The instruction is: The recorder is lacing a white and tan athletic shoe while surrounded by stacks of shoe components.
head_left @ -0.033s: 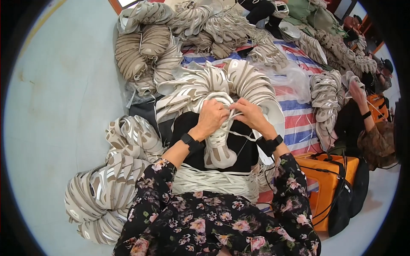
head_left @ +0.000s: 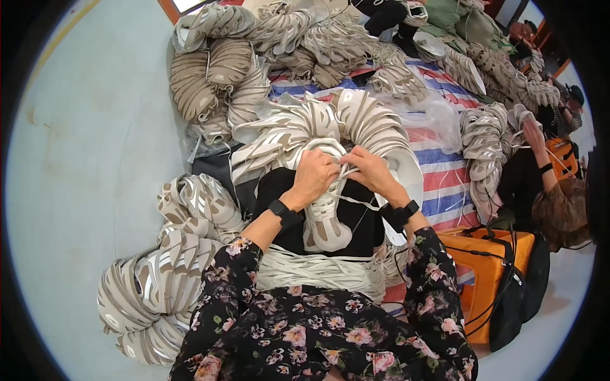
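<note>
Both hands meet at the far end of the shoe upper (head_left: 325, 213); its long axis runs straight out from the lap. Left hand (head_left: 314, 176) fingers clenched on it, right hand (head_left: 372, 173) pinching the white lace (head_left: 356, 201); equally near.

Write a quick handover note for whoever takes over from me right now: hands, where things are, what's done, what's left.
Left hand and right hand both grip the white lace on the beige-and-white shoe upper lying on the dark lap cloth.
Tied bundles lie on the floor at left; a fanned stack sits just ahead.
White laces rest across the lap.
This upper is still in hand.
</note>
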Tool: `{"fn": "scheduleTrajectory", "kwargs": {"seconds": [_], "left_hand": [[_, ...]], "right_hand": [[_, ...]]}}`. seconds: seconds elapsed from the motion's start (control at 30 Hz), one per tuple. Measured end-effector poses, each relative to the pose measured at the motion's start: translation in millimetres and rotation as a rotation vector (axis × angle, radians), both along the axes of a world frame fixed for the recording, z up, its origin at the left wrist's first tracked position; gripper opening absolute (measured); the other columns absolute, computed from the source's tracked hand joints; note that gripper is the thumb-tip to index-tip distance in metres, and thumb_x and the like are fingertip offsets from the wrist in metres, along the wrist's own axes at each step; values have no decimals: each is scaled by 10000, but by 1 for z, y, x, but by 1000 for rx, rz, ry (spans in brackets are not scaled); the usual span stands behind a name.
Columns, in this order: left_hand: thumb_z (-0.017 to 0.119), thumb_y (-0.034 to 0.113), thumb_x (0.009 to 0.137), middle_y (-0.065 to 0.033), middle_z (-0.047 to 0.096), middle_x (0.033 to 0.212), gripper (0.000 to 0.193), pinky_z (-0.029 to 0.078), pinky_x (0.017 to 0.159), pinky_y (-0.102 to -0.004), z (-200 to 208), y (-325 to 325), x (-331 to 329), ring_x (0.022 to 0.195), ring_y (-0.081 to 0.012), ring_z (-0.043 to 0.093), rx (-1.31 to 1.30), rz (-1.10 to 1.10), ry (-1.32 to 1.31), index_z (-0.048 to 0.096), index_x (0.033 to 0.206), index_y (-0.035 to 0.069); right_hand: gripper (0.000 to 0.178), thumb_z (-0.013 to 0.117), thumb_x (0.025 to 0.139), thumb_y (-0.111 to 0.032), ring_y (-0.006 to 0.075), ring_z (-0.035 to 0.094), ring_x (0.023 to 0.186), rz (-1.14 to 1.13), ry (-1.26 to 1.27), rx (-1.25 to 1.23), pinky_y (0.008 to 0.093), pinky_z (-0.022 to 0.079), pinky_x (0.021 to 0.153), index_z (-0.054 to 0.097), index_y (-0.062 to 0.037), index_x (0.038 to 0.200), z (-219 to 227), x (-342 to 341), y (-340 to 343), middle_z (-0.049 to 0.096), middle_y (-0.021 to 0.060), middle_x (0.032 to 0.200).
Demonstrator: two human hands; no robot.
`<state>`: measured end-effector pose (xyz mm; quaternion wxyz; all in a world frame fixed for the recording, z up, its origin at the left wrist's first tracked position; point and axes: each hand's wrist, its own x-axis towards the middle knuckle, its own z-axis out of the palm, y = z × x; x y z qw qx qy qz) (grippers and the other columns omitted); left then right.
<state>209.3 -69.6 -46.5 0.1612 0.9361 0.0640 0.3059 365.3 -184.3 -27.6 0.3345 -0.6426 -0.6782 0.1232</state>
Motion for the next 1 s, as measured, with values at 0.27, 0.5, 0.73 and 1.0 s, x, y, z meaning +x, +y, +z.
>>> {"fn": "scheduleTrajectory", "kwargs": {"seconds": [0.27,0.5,0.73,1.0], "left_hand": [[567,108,674,-92,507,688,52,343,622,-391,23,20,-30,688,-278,482,375,263,120,525,687,82],[591,174,751,-59,569,774,69,386,672,-407,20,115,-210,775,-275,524,320,1147,230,589,737,107],[588,113,757,-121,585,924,164,418,757,-399,-24,90,-228,878,-302,538,-98,917,476,598,908,50],[527,146,848,-174,592,949,299,442,747,-359,-2,31,-75,847,-297,574,-656,66,41,489,1116,20]], "right_hand": [[369,706,667,-100,227,558,713,33,183,-88,321,454,656,612,-101,1024,-4,7,7,556,71,779],[295,667,722,-163,248,601,718,-5,337,-126,320,468,656,629,-65,998,7,0,8,634,121,790],[191,645,758,-115,132,547,624,-57,308,-188,263,436,593,635,8,904,19,29,-17,610,71,708],[118,568,749,-112,329,576,715,-253,-369,-162,388,448,619,620,-38,824,70,54,-77,594,144,755]]}}
